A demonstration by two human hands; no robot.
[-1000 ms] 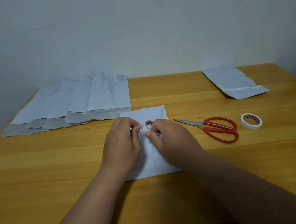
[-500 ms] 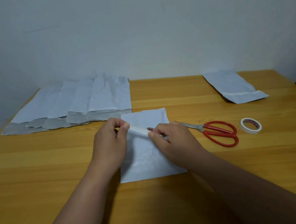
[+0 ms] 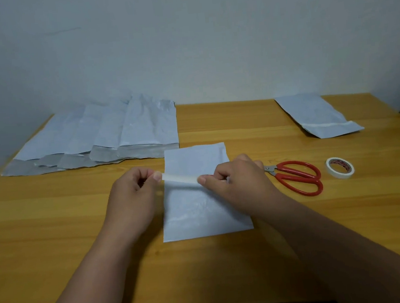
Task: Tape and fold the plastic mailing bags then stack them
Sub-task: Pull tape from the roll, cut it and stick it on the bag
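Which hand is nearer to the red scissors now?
The right hand: it sits just left of the red scissors, almost at the blade tips. The left hand is farther left, beyond the folded bag.

Scissors (image 3: pixel 295 177) just beside right hand (image 3: pixel 240 184)

Glossy wood-grain table (image 3: pixel 52 216); crinkled plastic bags (image 3: pixel 108 133).

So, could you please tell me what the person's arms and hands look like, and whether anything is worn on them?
Both forearms are bare as far as the picture shows: no sleeves, gloves, watch or bracelets. The left hand and right hand show no rings; the visible nails are short and unpainted.
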